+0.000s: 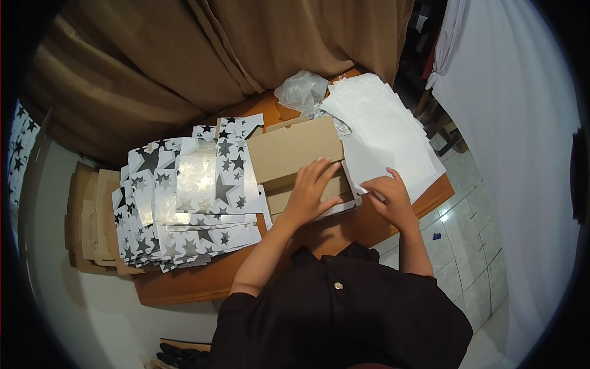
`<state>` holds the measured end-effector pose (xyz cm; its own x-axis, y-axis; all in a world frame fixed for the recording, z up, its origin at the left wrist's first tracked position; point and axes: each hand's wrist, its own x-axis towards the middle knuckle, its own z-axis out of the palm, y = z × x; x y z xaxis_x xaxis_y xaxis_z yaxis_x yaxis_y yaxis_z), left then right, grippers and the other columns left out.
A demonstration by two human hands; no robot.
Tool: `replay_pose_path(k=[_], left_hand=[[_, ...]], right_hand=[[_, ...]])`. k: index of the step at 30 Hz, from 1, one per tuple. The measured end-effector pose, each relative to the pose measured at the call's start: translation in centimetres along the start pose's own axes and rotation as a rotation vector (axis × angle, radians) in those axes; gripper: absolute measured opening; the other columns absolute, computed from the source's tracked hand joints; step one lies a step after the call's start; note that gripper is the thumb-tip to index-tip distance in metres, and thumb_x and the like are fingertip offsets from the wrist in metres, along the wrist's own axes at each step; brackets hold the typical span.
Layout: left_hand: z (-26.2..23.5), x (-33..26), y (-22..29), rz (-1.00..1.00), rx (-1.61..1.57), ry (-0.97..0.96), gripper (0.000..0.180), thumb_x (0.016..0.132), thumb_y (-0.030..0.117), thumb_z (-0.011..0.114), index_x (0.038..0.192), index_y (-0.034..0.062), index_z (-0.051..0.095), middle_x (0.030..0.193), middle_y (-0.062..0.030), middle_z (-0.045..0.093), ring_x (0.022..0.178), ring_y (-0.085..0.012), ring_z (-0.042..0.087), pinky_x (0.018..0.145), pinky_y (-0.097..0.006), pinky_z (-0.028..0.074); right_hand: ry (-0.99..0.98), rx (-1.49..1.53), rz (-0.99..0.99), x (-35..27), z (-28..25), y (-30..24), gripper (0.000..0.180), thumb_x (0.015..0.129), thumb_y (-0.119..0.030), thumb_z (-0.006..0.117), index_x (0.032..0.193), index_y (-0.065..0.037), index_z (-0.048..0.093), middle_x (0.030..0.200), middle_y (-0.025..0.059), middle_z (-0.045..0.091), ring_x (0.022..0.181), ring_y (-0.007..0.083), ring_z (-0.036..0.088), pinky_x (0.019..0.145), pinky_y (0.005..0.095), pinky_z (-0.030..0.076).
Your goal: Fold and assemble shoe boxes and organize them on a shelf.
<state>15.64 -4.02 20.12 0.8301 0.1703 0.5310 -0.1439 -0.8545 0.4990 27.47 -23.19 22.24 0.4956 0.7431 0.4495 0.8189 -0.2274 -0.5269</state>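
An open cardboard box, plain brown inside with its lid raised, sits in front of me at the middle of the table. My left hand rests over the box's near part, fingers spread and thumb pointing right. Beside the box's right side is my right hand, thumb and forefinger pinched together at a white edge. I cannot tell whether that edge belongs to the box's side flap or to the white sheets lying right behind it.
Flattened white boxes with black and silver stars are stacked at left. Brown cardboard pieces lean beyond them. A clear plastic bag lies at the back of the wooden table. A brown curtain hangs behind; a white cloth hangs right.
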Motion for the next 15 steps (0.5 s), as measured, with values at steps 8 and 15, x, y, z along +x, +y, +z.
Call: replay_pose_path(k=[8,15], left_hand=[[-0.8,3.2,-1.3,-0.083,-0.271,-0.301,0.033,0.076,0.025,0.071,0.101,0.0063,0.059,0.090,-0.0082,0.063,0.088,-0.0214,0.061,0.082,-0.036,0.048],[-7.6,5.2,-1.8,-0.335,-0.992,0.179,0.034,0.083,0.022,0.069,0.106,-0.0010,0.058,0.099,-0.0059,0.063,0.088,-0.0117,0.059,0.078,-0.026,0.047]], right_hand=[[0.222,-0.013,0.037,0.1,-4.9,-2.7,0.035,0.079,-0.016,0.067,0.112,-0.007,0.058,0.112,0.0083,0.061,0.105,0.0222,0.057,0.103,0.0455,0.027],[0.572,0.593,0.197,1.3,-7.4,0.0,0.092,0.069,-0.052,0.065,0.140,-0.006,0.027,0.131,0.0179,0.045,0.128,0.0300,0.036,0.108,0.0418,0.024]])
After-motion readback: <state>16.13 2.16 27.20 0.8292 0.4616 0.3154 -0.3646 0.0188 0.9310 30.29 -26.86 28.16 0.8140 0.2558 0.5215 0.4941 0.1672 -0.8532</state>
